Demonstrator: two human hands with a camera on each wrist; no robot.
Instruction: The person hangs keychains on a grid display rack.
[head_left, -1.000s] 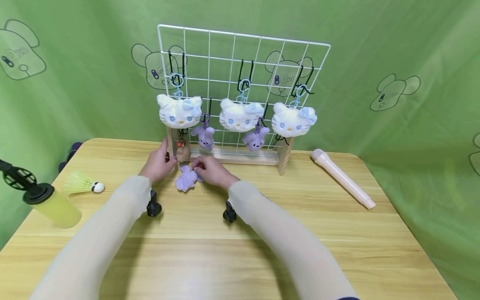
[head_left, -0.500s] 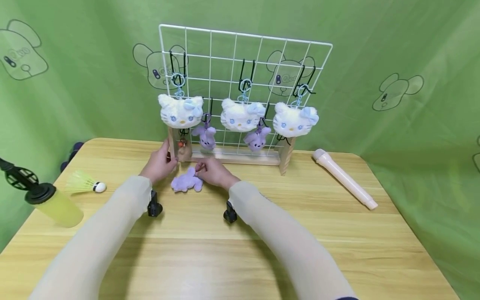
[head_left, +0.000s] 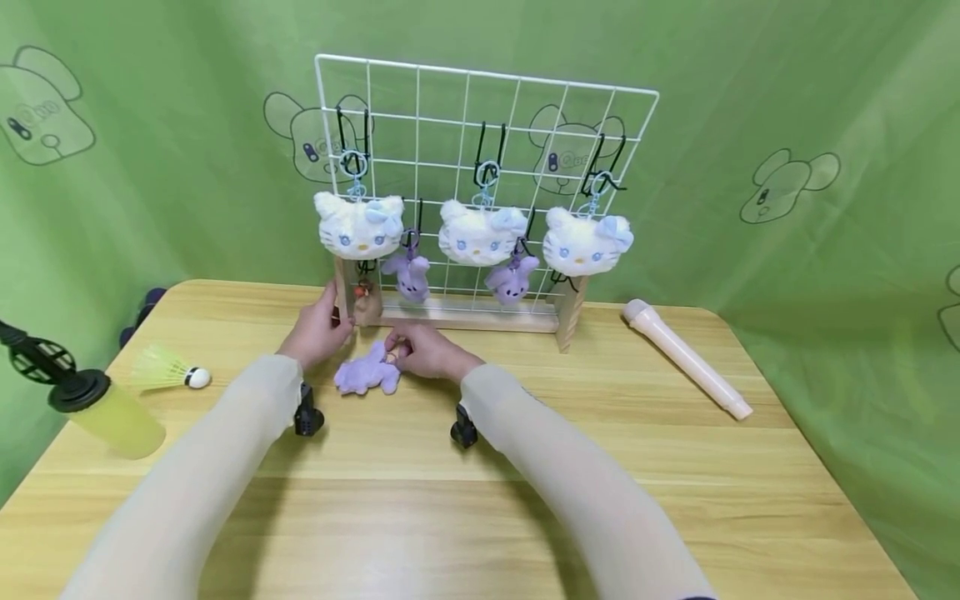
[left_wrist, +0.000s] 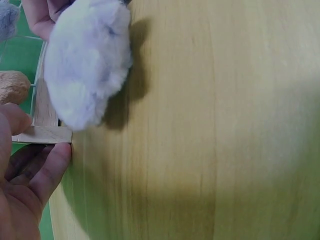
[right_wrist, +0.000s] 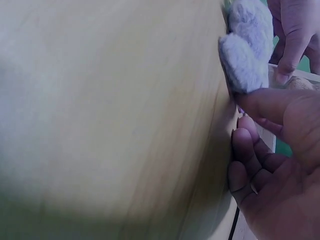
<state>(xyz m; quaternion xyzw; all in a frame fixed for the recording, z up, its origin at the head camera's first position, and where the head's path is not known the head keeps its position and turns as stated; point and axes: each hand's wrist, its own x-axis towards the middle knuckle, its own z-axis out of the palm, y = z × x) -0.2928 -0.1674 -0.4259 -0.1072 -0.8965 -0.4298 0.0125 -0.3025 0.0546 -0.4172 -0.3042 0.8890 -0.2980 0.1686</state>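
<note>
My left hand (head_left: 317, 333) grips the wooden left leg (head_left: 343, 292) of a white wire grid rack (head_left: 442, 125). In the left wrist view, thumb and fingers lie on opposite sides of that leg's wooden end (left_wrist: 47, 134). Low in front of the rack, my right hand (head_left: 431, 350) pinches the top end of a purple plush keychain (head_left: 363, 372). Its furry body points left, away from the fingers. A small purple bit shows at the fingertips in the right wrist view, beside the plush (right_wrist: 245, 60); the ring is mostly hidden.
Three white cat plush keychains (head_left: 482, 233) and two purple plush keychains (head_left: 512, 279) hang from black hooks. A brown plush (head_left: 367, 307) hangs low by the left leg. A shuttlecock (head_left: 168, 372) and yellow bottle (head_left: 112, 417) are at left, a pink microphone (head_left: 686, 358) at right.
The purple plush keychain has turned from hanging downward to pointing left, and shifted slightly left and nearer. My right hand has moved slightly nearer. My left hand keeps its grip on the rack leg.
</note>
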